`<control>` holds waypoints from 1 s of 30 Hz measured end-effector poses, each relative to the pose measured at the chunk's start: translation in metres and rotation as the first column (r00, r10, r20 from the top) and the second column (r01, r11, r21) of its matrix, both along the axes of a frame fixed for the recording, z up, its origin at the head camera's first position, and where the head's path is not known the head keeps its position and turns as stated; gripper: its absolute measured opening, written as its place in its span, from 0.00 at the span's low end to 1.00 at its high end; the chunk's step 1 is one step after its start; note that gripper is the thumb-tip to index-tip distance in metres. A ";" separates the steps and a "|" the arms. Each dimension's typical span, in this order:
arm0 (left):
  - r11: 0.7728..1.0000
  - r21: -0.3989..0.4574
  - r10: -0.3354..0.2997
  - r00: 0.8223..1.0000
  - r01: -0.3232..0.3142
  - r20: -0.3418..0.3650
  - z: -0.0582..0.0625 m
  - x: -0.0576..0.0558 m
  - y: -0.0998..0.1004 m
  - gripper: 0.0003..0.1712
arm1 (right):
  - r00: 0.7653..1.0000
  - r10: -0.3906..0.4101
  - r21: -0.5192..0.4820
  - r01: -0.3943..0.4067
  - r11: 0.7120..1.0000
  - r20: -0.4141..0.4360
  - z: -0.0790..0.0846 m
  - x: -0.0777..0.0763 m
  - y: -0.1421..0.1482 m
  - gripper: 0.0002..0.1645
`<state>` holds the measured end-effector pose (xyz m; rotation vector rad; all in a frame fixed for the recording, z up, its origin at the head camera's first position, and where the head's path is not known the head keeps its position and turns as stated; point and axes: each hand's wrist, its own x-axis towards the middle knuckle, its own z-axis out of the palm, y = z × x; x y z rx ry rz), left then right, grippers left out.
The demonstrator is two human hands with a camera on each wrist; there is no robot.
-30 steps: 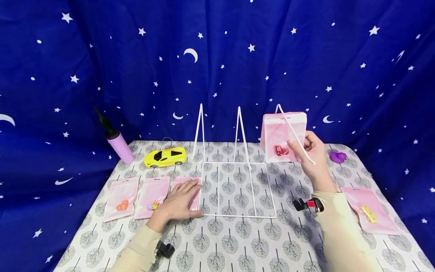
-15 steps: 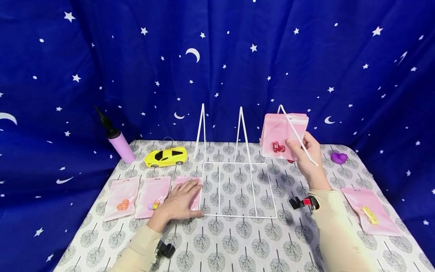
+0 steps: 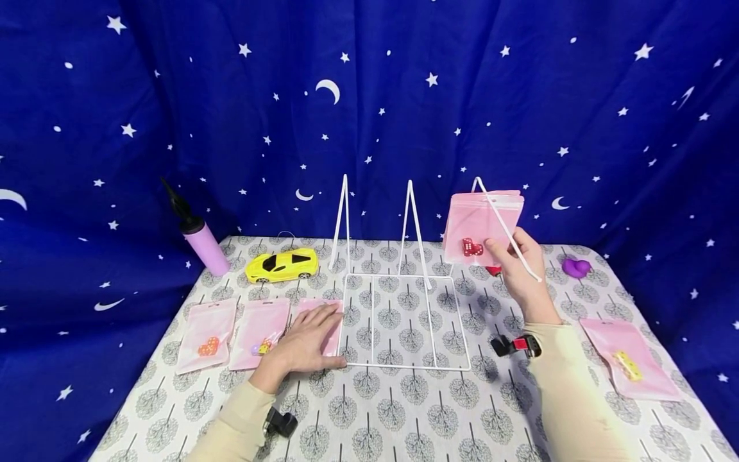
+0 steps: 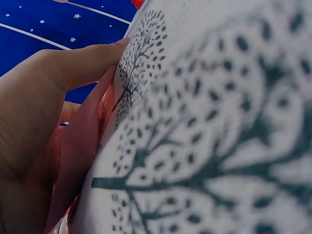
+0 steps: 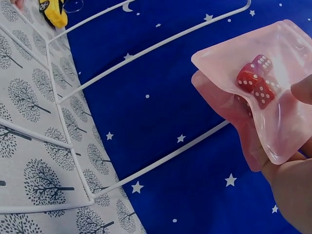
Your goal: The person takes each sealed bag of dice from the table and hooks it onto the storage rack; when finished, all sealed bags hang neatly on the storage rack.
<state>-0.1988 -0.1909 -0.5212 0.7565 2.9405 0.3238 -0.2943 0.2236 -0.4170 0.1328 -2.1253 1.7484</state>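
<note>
My right hand pinches a pink zip bag with red dice in it, thumb in front and fingers behind. The bag is up at the right prong of a white wire rack, whose sloping wire crosses in front of it. Behind it shows at least one more pink bag. My left hand lies flat with spread fingers over another pink bag, thumb tip at the rack's front left corner. Most of that bag is hidden under the hand.
Left of my left hand lie two pink bags, one with orange dice, one with a yellow die. Behind them are a yellow toy car and a lilac pump. A purple duck and another bag lie at right.
My right hand has shifted slightly, and the front bag's lower edge has risen, baring a bit of red beneath it. My left hand has stayed in place.
</note>
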 end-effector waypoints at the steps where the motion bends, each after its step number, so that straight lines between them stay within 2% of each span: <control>1: 1.000 -0.001 0.000 1.000 0.000 0.000 0.000 0.000 0.000 0.59 | 1.000 -0.009 0.016 0.009 1.000 0.006 0.001 0.001 0.000 0.05; 5: 1.000 0.004 -0.001 1.000 0.001 0.004 0.000 0.000 0.000 0.59 | 0.999 -0.048 0.108 0.047 0.993 0.004 0.008 0.010 -0.004 0.13; 10: 1.000 0.009 0.000 1.000 0.000 0.006 0.001 0.000 0.001 0.59 | 0.999 -0.048 0.154 0.051 0.987 -0.023 0.016 0.023 -0.009 0.21; 14: 1.000 0.012 -0.001 1.000 0.001 0.007 0.003 0.001 0.001 0.59 | 0.999 -0.051 0.146 0.052 0.988 -0.014 0.006 0.020 -0.004 0.21; 19: 1.000 0.004 0.000 1.000 0.000 0.006 0.003 0.000 0.001 0.59 | 0.999 -0.046 0.097 0.045 0.994 0.006 -0.015 0.009 0.008 0.17; 24: 1.000 0.008 0.002 1.000 -0.002 0.007 0.002 0.000 0.001 0.59 | 1.000 0.021 0.000 -0.021 1.000 0.010 -0.022 0.010 0.011 0.10; 27: 1.000 0.014 0.000 1.000 0.000 0.012 0.002 0.000 0.001 0.59 | 0.995 0.096 -0.122 -0.094 0.988 0.007 -0.026 0.009 0.013 0.06; 30: 1.000 0.013 -0.002 1.000 0.002 0.016 0.002 0.001 0.001 0.59 | 0.989 0.148 -0.200 -0.149 0.968 -0.020 -0.031 0.010 0.014 0.06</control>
